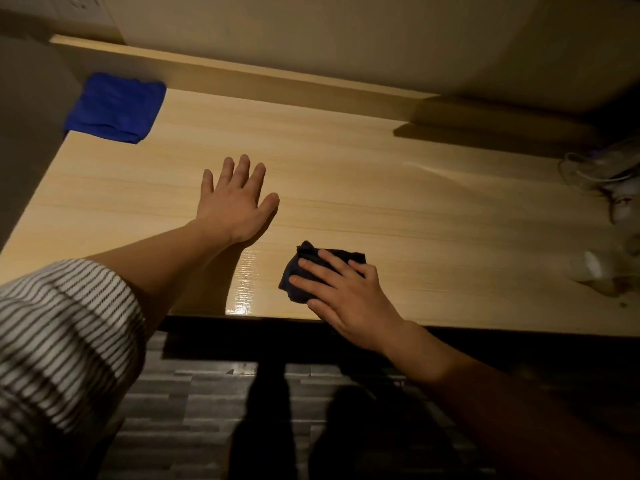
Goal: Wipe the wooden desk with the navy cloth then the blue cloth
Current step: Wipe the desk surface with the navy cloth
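The light wooden desk (381, 188) fills the middle of the head view. My right hand (346, 299) presses down on a crumpled navy cloth (301, 268) near the desk's front edge, fingers spread over it. Flat on the bare wood to the left lies my left hand (235, 199), fingers apart and holding nothing. A folded bright blue cloth (114, 107) rests at the far left corner of the desk, well beyond my left hand.
White cables and a small white device (602, 174) lie at the desk's right edge, with a clear plastic item (595, 268) closer to the front. A raised wooden back rail (242, 77) runs along the wall. Dark plank floor (194, 393) lies below the front edge.
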Demonstrator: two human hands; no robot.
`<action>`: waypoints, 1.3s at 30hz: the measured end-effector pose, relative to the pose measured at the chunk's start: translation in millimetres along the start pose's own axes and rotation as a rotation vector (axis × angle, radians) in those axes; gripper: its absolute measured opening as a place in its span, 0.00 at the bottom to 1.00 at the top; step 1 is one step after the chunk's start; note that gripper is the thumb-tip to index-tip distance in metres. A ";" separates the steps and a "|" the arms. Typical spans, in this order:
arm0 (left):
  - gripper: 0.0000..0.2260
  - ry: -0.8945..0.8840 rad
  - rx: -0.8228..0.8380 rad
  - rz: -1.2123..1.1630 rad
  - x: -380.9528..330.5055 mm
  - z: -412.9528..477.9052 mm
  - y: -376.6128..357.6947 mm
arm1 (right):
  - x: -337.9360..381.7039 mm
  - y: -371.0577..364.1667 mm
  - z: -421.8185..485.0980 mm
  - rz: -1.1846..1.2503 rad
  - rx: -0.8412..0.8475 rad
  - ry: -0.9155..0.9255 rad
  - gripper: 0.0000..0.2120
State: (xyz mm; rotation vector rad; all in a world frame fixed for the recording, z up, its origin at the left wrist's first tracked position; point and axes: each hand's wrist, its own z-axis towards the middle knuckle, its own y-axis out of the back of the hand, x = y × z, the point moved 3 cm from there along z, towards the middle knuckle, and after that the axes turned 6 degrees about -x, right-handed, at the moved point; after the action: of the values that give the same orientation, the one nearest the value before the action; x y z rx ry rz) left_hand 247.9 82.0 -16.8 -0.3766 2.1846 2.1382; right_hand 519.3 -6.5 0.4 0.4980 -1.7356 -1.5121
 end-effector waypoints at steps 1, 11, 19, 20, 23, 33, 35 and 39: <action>0.35 -0.003 -0.042 -0.044 -6.5 -0.3 1.8 | 3.6 -0.1 -2.7 0.025 0.003 -0.005 0.22; 0.33 -0.099 -0.047 -0.122 -93.3 23.3 -15.4 | 1.8 -4.8 -16.0 0.256 0.060 0.104 0.21; 0.34 -0.073 -0.058 -0.053 -95.6 25.7 -22.9 | -103.8 93.8 54.1 0.211 -0.186 -0.031 0.16; 0.34 -0.073 -0.056 -0.047 -95.8 25.6 -23.0 | -123.8 102.7 70.5 0.174 -0.200 -0.064 0.17; 0.34 -0.065 -0.055 -0.034 -96.3 26.9 -23.7 | -182.1 117.6 119.4 0.045 -0.217 -0.097 0.17; 0.32 -0.042 -0.089 0.004 -96.1 27.7 -28.7 | -267.0 91.5 191.6 -0.107 -0.018 -0.124 0.22; 0.32 -0.043 -0.092 0.010 -94.9 27.6 -29.8 | -270.5 84.9 185.7 -0.090 0.012 -0.131 0.24; 0.32 -0.040 -0.082 0.013 -94.7 28.2 -30.3 | -267.7 78.2 174.9 -0.077 0.050 -0.126 0.25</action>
State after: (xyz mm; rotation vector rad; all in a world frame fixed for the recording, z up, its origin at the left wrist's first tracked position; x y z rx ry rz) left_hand 342.6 122.0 -27.2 -0.3221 2.0888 2.2279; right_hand 571.0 318.7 -2.9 0.5102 -1.8740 -1.5872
